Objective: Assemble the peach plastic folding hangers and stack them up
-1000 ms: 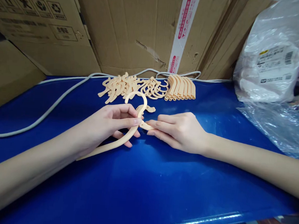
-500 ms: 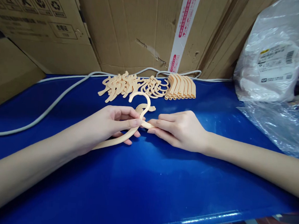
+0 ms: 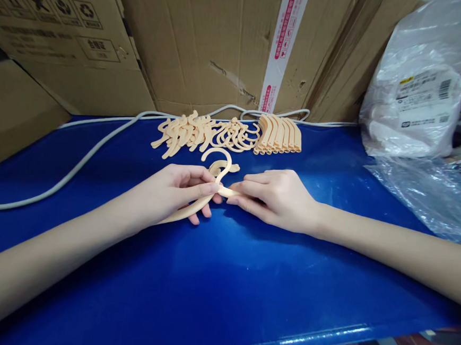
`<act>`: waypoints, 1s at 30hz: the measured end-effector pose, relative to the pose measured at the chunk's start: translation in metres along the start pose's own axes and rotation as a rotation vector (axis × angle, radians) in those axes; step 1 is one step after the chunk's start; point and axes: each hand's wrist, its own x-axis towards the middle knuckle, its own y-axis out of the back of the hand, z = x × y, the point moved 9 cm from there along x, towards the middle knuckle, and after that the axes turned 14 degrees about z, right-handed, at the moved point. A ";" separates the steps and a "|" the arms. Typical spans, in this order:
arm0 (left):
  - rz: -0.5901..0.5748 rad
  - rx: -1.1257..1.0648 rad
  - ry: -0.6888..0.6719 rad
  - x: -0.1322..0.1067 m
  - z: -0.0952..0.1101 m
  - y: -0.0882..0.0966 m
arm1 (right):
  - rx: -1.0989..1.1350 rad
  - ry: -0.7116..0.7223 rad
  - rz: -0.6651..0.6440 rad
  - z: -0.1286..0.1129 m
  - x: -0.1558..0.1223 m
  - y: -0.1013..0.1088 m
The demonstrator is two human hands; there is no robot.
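Above the middle of the blue table, my left hand (image 3: 187, 187) grips a beige plastic clothes hanger (image 3: 223, 171) at the joint below its hook. The hook curls up and away from me, and one long arm of the hanger passes under my left palm toward the lower left. My right hand (image 3: 276, 200) pinches the short arm that sticks out to the right of the joint; its fingers cover the far end. Just behind the hook, a loose curved beige piece (image 3: 233, 168) lies on the table, partly hidden.
At the back of the blue table (image 3: 221, 289) lie a pile of curved beige pieces (image 3: 186, 132), loose hooks (image 3: 237, 135) and a row of hanger arms (image 3: 279, 134). A white cable (image 3: 97, 146) runs along cardboard boxes (image 3: 213, 38). Plastic-wrapped goods (image 3: 415, 107) sit at right.
The hanger has turned slightly in my left hand: its hook has tipped lower and to the right, and less of the long arm shows. My right hand has hardly moved.
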 end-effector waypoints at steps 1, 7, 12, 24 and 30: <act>-0.006 0.014 -0.028 0.000 0.001 -0.001 | 0.012 0.000 0.007 0.000 0.001 0.000; -0.008 0.120 -0.160 -0.003 0.009 -0.004 | 0.050 0.003 0.042 -0.002 0.006 0.002; -0.054 0.335 -0.284 -0.008 0.015 -0.006 | 0.042 -0.031 0.041 0.001 0.007 0.003; 0.094 1.047 -0.531 -0.014 0.018 0.002 | -0.044 -0.241 0.166 0.022 0.007 0.010; 0.069 1.236 -0.538 -0.011 0.013 -0.005 | 0.053 -0.236 0.232 0.024 0.006 0.016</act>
